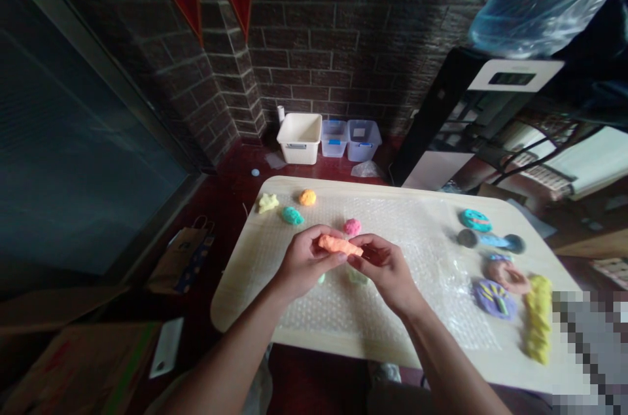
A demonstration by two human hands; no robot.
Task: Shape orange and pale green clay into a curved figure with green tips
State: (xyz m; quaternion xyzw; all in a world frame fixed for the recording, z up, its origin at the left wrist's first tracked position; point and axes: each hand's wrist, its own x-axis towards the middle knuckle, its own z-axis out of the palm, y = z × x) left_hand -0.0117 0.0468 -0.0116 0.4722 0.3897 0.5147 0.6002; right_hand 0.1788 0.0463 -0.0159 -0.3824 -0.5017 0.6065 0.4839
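Both of my hands hold one elongated orange clay piece above the bubble wrap on the light wooden table. My left hand pinches its left end and my right hand pinches its right end. A pink clay ball lies just behind my hands. Pale green bits show under my hands. At the table's far left lie a yellow star shape, a teal lump and an orange ball.
On the table's right side lie finished clay shapes: a teal disc, a blue piece with dark ends, a purple disc, a yellow strip. A white bin and clear boxes stand by the brick wall. A paper bag sits on the floor.
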